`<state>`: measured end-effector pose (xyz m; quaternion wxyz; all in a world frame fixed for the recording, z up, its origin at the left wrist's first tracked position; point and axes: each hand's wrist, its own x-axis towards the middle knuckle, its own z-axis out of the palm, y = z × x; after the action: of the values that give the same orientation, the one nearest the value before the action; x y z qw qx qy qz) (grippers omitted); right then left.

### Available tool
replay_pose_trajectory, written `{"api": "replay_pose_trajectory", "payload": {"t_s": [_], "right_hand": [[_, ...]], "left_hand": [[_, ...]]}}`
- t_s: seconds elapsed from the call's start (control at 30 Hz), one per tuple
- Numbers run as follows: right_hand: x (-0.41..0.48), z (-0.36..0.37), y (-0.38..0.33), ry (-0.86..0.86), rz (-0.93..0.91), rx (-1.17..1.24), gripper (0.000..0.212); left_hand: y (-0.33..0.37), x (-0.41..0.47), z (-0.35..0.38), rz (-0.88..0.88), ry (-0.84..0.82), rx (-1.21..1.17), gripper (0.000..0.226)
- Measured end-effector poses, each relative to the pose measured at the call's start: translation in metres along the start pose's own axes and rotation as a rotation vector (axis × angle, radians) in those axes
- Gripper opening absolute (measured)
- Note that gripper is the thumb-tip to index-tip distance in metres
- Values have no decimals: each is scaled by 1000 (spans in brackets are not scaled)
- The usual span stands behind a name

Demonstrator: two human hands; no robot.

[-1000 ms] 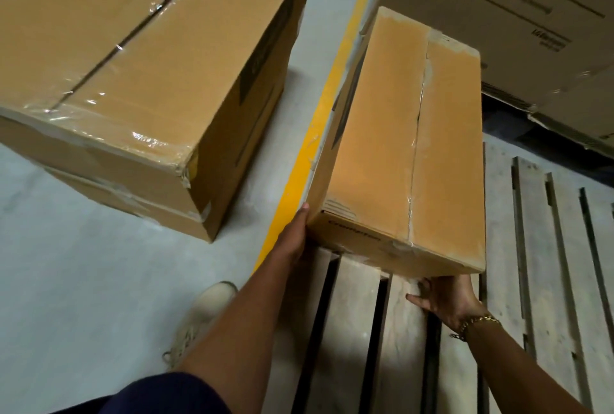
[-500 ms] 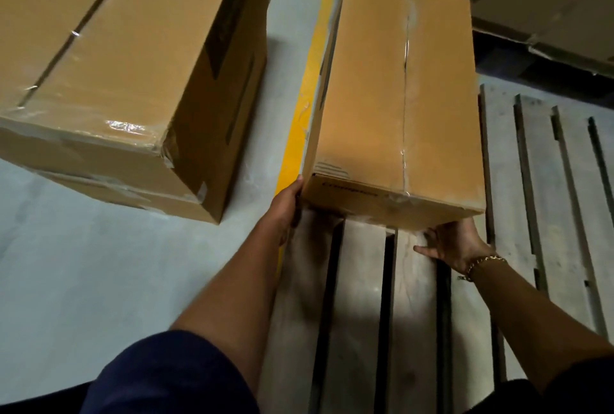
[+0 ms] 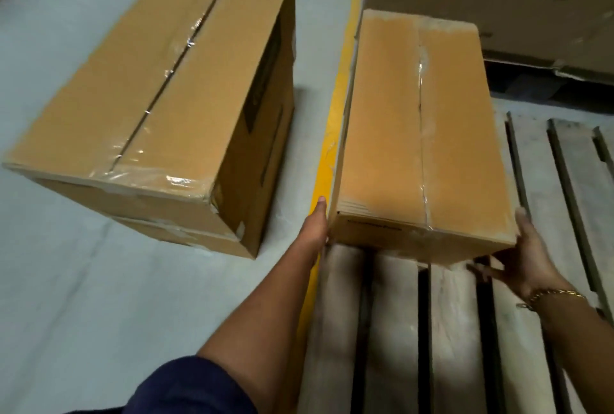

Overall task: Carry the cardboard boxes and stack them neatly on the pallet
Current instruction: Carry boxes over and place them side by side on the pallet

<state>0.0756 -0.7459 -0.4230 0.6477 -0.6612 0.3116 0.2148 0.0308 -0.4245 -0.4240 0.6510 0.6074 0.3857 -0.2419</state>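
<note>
Box lengthwise along pallet, pressed between flat left hand and right hand (fingers spread under near corner).

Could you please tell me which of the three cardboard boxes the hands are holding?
The narrow box over the pallet: the left hand and right hand hold its near corners. The other two stand untouched.

A pale grey floor fills the left side, smooth and matt. A yellow line painted on it runs from the top edge toward the near side, slightly slanted. At the top right stands a big printed carton. Its lettering is too blurred to read, its lower edge is rough, and a dark gap lies beneath. A gold chain bracelet glints low on the right.
</note>
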Motion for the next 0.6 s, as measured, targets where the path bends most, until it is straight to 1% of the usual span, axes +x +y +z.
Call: {"api": "replay_pose_trajectory", "payload": {"t_s": [0.03, 0.07, 0.1, 0.13, 0.17, 0.2, 0.23, 0.27, 0.3, 0.33, 0.37, 0.4, 0.47, 0.5, 0.53, 0.57, 0.6], "right_hand": [[-10, -1, -16, 52, -66, -6, 85], [-18, -1, -32, 90, -141, 3, 101], [-24, 1, -49, 130, -233, 12, 108], [-31, 6, -65, 158, -347, 16, 106], [-45, 18, -83, 157, -455, 10, 96], [-63, 37, -99, 117, -539, -7, 78], [-78, 60, -113, 66, -607, -27, 55], [-88, 81, -122, 9, -651, -58, 36], [-98, 104, -127, -57, -680, -77, 27], [-108, 129, -129, -134, -697, -93, 26], [-118, 155, -128, -216, -696, -109, 27], [-126, 180, -124, -296, -678, -137, 29], [-135, 228, -108, -427, -639, -227, 38], [-137, 248, -99, -475, -610, -274, 47], [-138, 266, -89, -509, -575, -314, 60], [-138, 283, -79, -532, -539, -357, 75], [-138, 297, -71, -555, -501, -391, 86]], "left_hand": [[9, -3, -4, 11, 8, 100, 56], [19, -9, -10, 18, -9, 206, 49], [30, -16, -17, 3, -44, 316, 39], [41, -24, -22, -34, -85, 440, 35], [50, -34, -27, -69, -122, 587, 38], [57, -46, -32, -99, -165, 733, 44], [63, -57, -36, -133, -209, 839, 49], [67, -66, -42, -163, -241, 899, 52], [71, -79, -49, -181, -256, 940, 54], [78, -96, -57, -183, -260, 980, 55], [84, -113, -69, -132, -261, 1018, 54], [92, -130, -85, -34, -252, 1054, 52], [110, -167, -128, 193, -283, 1033, 50], [117, -184, -152, 283, -307, 958, 49], [122, -195, -179, 362, -283, 836, 47], [125, -201, -205, 446, -190, 705, 48], [124, -200, -231, 537, -44, 569, 52]]}}
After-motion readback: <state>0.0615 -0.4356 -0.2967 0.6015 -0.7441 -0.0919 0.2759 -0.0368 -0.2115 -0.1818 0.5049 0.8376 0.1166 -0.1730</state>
